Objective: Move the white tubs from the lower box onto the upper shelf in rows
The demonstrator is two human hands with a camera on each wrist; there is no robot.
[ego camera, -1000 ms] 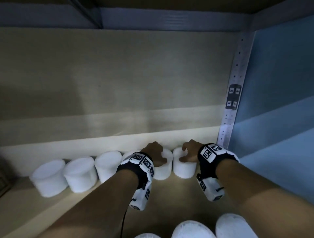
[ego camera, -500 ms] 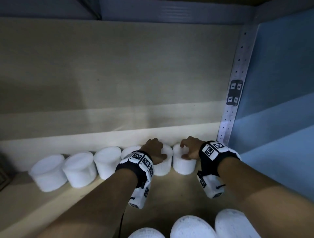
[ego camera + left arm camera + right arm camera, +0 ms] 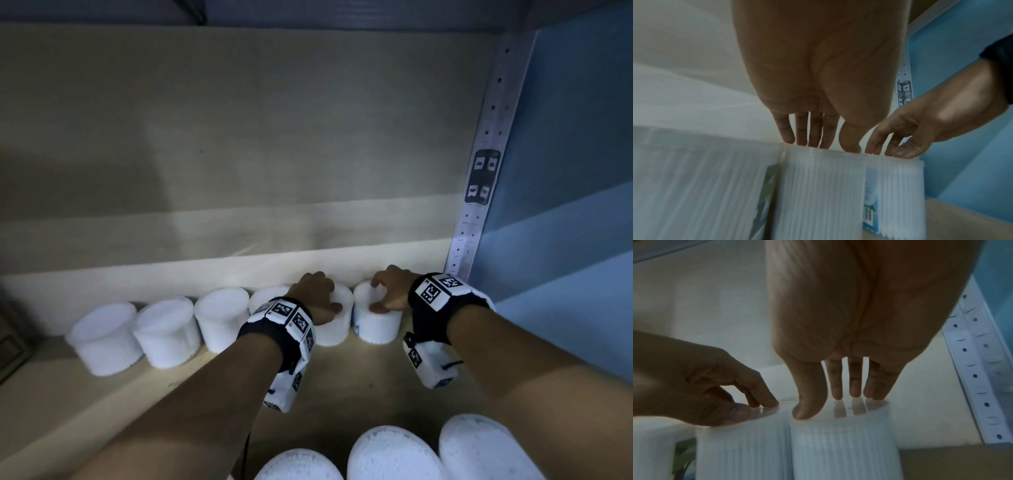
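Observation:
A row of white ribbed tubs stands along the back wall of the shelf (image 3: 342, 383). My left hand (image 3: 327, 291) grips the fifth tub (image 3: 334, 329) from above, thumb and fingertips on its lid rim. My right hand (image 3: 380, 294) holds the rightmost tub (image 3: 376, 325) the same way. Both tubs rest on the shelf, side by side and touching. In the left wrist view my left hand (image 3: 828, 146) sits on its tub (image 3: 822, 186). In the right wrist view my right hand (image 3: 832, 404) spans its tub's (image 3: 840, 447) lid.
Several more tubs (image 3: 166, 337) continue the row to the left. Three tubs (image 3: 390, 452) show at the bottom edge, nearer to me. A perforated metal post (image 3: 479, 205) and a blue wall (image 3: 565, 171) close off the right side. A dark object (image 3: 10, 342) sits at far left.
Both hands keep their hold on the same two tubs at the right end of the row. The view has shifted slightly, and more of the near tubs shows.

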